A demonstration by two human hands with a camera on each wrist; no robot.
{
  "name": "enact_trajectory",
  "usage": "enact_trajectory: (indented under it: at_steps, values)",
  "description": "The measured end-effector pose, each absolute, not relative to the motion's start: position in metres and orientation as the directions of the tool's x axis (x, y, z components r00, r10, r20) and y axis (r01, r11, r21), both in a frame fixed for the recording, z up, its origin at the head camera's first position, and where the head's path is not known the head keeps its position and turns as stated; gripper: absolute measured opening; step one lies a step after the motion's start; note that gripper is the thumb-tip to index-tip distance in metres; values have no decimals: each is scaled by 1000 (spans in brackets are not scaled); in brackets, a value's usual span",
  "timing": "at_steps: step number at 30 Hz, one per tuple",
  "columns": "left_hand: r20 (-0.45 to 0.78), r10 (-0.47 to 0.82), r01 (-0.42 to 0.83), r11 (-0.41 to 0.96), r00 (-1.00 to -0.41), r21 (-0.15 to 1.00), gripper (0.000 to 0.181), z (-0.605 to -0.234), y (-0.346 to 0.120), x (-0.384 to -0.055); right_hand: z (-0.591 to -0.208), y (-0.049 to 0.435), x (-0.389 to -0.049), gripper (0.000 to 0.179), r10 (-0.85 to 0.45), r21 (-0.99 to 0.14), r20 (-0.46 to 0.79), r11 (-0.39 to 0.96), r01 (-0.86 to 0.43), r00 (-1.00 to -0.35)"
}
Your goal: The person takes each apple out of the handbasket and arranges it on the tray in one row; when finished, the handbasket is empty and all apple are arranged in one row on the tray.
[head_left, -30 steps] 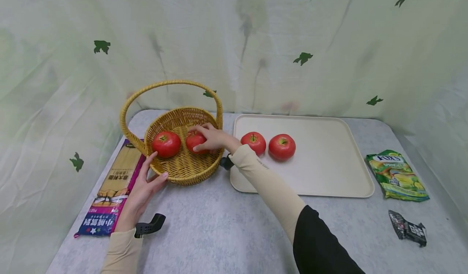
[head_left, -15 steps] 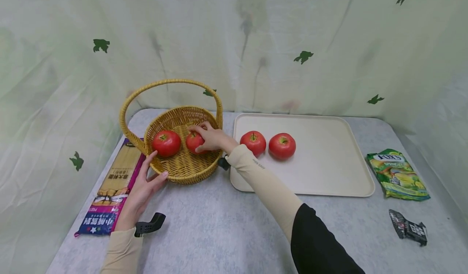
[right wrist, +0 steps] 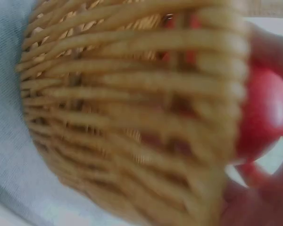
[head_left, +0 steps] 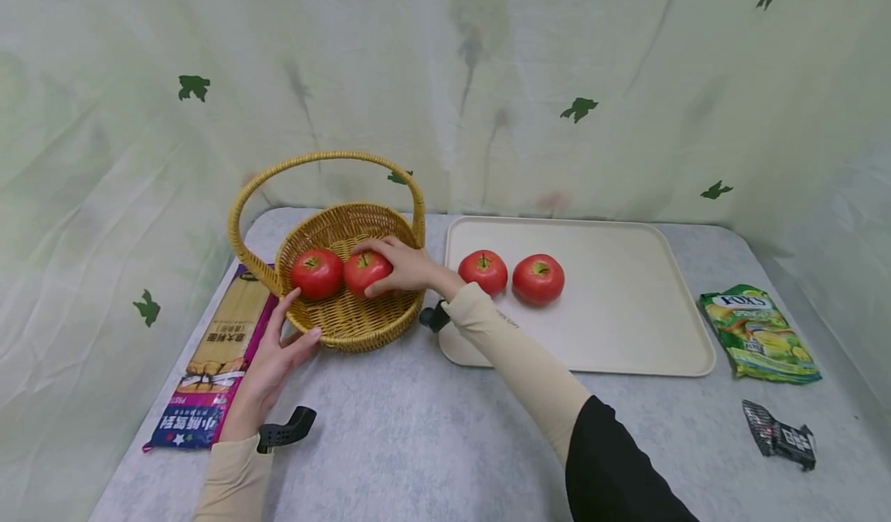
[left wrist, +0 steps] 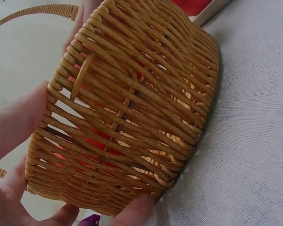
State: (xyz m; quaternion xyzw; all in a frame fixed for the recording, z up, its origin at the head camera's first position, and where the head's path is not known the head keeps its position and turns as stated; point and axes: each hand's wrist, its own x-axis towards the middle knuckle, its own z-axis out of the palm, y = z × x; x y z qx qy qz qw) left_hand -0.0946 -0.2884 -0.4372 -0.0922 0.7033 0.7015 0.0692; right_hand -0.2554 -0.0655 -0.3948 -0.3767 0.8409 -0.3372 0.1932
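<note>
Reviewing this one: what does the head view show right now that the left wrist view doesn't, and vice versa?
Only the head view shows the green candy bag, the small black wrapped packet, and the two apples in the basket from above.

Only the left wrist view shows the basket's outer wall up close, with red visible through its gaps, and a fingertip low against it.

Both show the basket with its arched handle, the left hand touching it, and the tabletop.
</note>
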Motion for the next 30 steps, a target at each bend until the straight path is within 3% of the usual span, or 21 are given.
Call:
enact_trajectory:
  at_steps: [7, 12, 30]
  values:
    - [-219, -28, -218, -4, -975, 976, 76, -438, -288, -95, -384, -32, -257, 66, -802, -805, 41, 327, -494, -597]
    - [-210, -18, -210, -15, -977, 978, 76, -438, -289, -94, -372, -2, -256, 68, -795, -842, 70, 277, -463, -603]
    - [-201, -1, -201, 1, -980, 980, 76, -441, -289, -91, -364, 122, -258, 70, -636, -890, 30, 334, -310, -771]
